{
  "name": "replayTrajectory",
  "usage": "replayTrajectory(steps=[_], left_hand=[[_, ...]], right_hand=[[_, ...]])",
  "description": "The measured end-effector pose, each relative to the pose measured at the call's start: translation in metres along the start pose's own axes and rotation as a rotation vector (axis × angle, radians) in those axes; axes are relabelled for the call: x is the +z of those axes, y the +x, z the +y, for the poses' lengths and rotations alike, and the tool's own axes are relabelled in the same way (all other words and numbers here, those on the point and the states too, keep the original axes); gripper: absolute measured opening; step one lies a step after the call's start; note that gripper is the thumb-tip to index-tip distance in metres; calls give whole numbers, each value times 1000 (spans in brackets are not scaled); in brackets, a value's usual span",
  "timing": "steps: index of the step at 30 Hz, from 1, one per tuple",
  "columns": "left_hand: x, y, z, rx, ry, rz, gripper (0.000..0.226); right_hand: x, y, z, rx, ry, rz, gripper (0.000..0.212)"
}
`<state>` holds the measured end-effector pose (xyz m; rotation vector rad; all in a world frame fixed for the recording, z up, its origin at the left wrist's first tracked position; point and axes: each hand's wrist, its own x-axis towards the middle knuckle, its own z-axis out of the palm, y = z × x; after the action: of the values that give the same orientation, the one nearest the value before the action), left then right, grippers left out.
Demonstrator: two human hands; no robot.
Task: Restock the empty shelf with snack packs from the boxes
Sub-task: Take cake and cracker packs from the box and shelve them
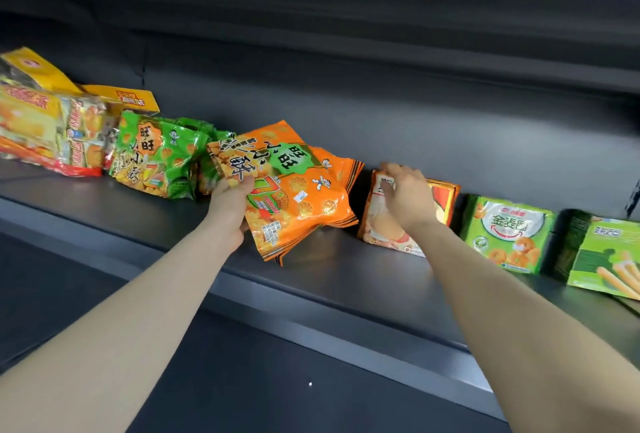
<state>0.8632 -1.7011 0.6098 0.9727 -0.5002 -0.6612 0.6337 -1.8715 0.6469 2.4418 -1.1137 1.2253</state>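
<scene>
Dark grey metal shelf [346,277], snack packs [509,235] in a row along it

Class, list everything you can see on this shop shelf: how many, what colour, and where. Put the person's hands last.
dark grey metal shelf: one, dark grey, across the view
yellow-and-red snack packs: several, yellow and red, far left
yellow cardboard box: one, yellow, open, behind the far-left packs
green snack packs: several, green, left of centre
orange snack packs: a stack, count unclear, orange, centre, tilted
orange-and-white snack packs: a row, orange and white, right of centre
light green ring-biscuit packs: a row, light green, right
green stick-biscuit packs: a row, green, far right
left hand: one, grips the orange stack
right hand: one, fingers curled over the front orange-and-white pack's top
</scene>
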Motion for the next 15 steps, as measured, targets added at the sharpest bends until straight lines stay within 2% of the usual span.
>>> replayTrajectory(steps=[1, 2, 4, 6, 9, 10, 13, 15], left_hand=[[3, 0, 0, 0, -12, -7, 10], [5, -1, -1, 1, -32, -19, 12], [11, -3, -2, 17, -82, -49, 17], [14, -5, -4, 37, -119, -67, 16], [11, -3, -5, 26, -107, -95, 33], [7, -1, -5, 16, -81, -121, 48], [-7, 8, -4, -19, -2, -215, 111], [-12, 13, -4, 4, 6, -201, 129]], right_hand=[[-1, -5, -13, 63, 151, -56, 26], [-1, -11, -27, 164, 341, -156, 26], [-3, -22, -55, 443, 778, -418, 37], [2, -27, -68, 613, 1065, -594, 49], [13, -31, -69, 691, 1217, -514, 57], [16, -31, -68, 705, 1228, -456, 55], [20, -29, -60, 675, 1216, -355, 43], [19, -23, -58, 615, 1141, -293, 27]])
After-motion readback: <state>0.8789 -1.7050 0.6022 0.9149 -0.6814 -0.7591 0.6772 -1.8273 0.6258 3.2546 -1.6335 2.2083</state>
